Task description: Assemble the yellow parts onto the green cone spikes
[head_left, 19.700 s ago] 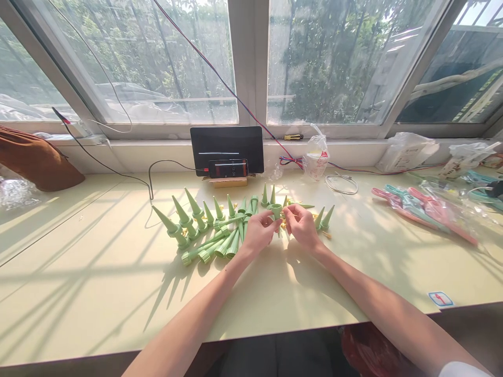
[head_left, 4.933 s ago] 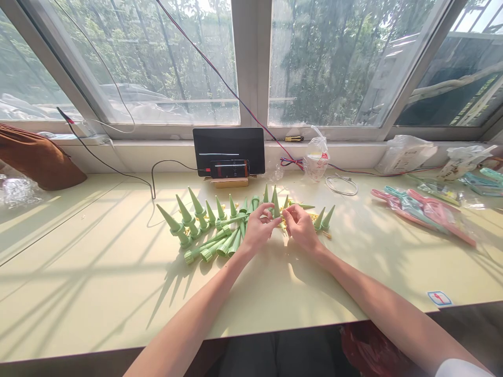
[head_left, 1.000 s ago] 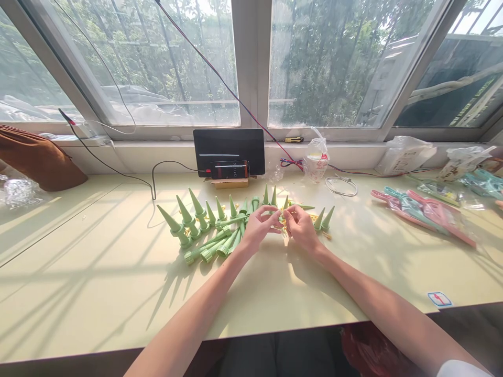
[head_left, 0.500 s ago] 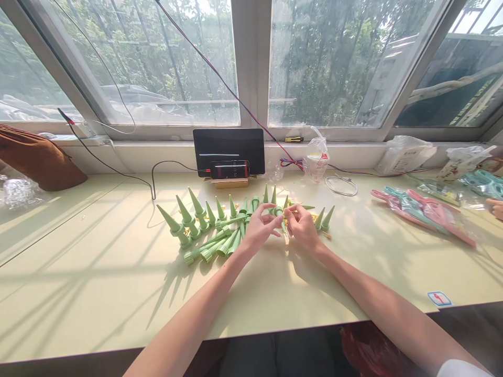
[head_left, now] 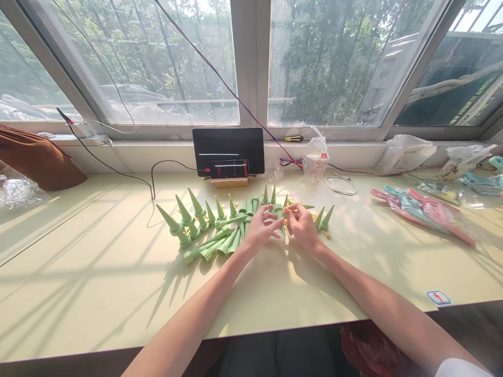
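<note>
My left hand point(head_left: 260, 229) and my right hand point(head_left: 302, 225) meet over the middle of a pale green table point(head_left: 118, 272). Between their fingertips is a green cone-shaped plastic spike point(head_left: 280, 215), pinched from both sides. My right fingers also pinch a small yellow piece point(head_left: 287, 220) against it. To the left lies a heap of the same green spikes point(head_left: 204, 230), some standing point up, some lying flat. Two more spikes point(head_left: 324, 218) stand just right of my right hand, with small yellow bits scattered around.
A dark tablet point(head_left: 228, 149) with a phone point(head_left: 229, 169) leaning on it stands at the back, cabled. A knotted plastic bag point(head_left: 315, 157) and a white cable coil point(head_left: 341, 184) sit behind. Packets of pink and teal tools point(head_left: 422, 212) lie right. A brown bag point(head_left: 37, 157) rests far left.
My hands stayed in place while the fingers worked; the green spike between them has turned a little. The other person's hand at the far right edge is out of view.
</note>
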The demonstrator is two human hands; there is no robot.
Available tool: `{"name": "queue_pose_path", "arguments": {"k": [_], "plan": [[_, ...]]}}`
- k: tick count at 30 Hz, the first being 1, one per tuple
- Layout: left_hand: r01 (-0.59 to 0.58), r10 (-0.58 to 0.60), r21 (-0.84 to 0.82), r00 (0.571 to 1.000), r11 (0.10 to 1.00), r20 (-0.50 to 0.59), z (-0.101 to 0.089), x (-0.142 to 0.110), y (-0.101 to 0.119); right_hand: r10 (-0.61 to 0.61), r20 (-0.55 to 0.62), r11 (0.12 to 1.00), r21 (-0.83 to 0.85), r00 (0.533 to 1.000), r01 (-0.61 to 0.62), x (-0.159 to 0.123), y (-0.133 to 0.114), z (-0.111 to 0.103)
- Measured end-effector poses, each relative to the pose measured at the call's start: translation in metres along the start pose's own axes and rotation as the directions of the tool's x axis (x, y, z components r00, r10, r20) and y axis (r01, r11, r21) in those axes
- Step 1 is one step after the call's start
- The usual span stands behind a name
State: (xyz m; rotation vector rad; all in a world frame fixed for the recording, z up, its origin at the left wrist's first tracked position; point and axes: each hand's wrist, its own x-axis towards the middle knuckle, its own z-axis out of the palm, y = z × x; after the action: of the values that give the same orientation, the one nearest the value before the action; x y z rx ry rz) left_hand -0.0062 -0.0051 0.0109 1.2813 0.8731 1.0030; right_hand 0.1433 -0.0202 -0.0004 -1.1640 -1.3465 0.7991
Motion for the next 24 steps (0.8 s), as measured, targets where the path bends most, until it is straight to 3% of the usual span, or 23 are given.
{"name": "queue_pose_path", "arguments": {"k": [10,24], "plan": [[0.005,-0.005,0.011,1.000,1.000,0.002,-0.0006,-0.0005,-0.0005,-0.014,0.010,1.000,-0.002,1.000,0.014,-0.0004,0.0006,0.0002],[-0.078,0.079,0.082,0.997,0.994,-0.014,-0.0010,0.0007,-0.0024,0.003,0.015,1.000,-0.003,1.000,-0.003,-0.0009,-0.0008,0.0007]]}}
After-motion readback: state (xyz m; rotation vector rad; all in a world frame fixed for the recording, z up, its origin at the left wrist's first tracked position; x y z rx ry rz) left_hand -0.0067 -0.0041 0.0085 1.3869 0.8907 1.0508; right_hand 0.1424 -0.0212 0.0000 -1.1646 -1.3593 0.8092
